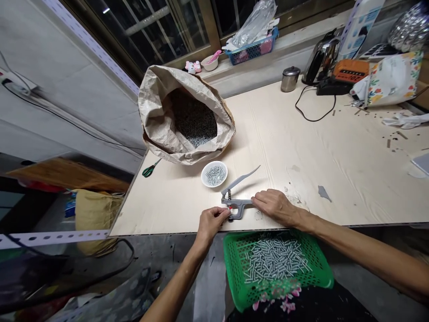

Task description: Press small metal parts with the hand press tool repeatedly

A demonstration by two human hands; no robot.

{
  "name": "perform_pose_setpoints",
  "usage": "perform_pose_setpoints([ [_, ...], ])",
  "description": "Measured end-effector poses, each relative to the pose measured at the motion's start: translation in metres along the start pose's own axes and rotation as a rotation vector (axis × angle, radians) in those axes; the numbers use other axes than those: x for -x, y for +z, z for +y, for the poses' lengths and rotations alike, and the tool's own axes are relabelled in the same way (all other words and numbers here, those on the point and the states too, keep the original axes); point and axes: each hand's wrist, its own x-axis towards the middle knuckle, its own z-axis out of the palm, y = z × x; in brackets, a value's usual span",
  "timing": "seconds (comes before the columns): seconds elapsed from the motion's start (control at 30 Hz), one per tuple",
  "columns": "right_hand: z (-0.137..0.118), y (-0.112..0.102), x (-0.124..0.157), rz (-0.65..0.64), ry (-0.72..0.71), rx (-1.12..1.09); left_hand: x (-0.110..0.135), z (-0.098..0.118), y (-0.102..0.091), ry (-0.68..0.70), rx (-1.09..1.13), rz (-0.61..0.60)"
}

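Note:
Grey snap-fastener pliers (237,203) lie near the table's front edge, their upper handle raised and a dark spring by the hinge. My right hand (273,205) is closed on the end of the lower handle. At the jaw end, my left hand (212,223) is closed in a pinch beside a small red spot. Whatever is between those fingertips is too small to make out. Just behind the pliers stands a white bowl (203,179) holding small metal pins. Below the table edge, a green plastic basket (232,273) contains many similar pins.
A large paper-like sack (156,120) of metal pieces stands open behind the bowl. Green-handled scissors (149,170) lie to the left. Toward the back right are a metal canister (290,79), a kettle (321,58) and a black cable (310,120).

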Motion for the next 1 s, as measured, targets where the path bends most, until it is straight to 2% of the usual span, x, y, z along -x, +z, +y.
perform_pose_setpoints([
  [0.17,-0.002,-0.003,0.001,-0.108,0.052,-0.03,-0.004,-0.002,0.002,0.014,-0.068,-0.004],
  [0.4,-0.001,-0.002,0.001,-0.162,0.086,-0.032,-0.016,-0.005,0.0,0.042,-0.171,-0.058],
  [0.47,-0.001,0.0,0.002,-0.169,0.101,-0.034,-0.019,0.0,-0.002,0.012,-0.177,-0.126],
  [0.6,-0.002,0.005,0.003,-0.207,0.149,-0.074,-0.022,0.009,-0.005,-0.14,-0.126,-0.242],
  [0.8,0.01,-0.003,-0.01,-0.343,0.276,-0.193,-0.026,0.01,-0.003,-0.168,-0.212,-0.258],
  [1.0,0.018,-0.013,-0.019,-0.398,0.2,-0.287,-0.03,0.016,-0.005,-0.228,-0.238,-0.334],
])
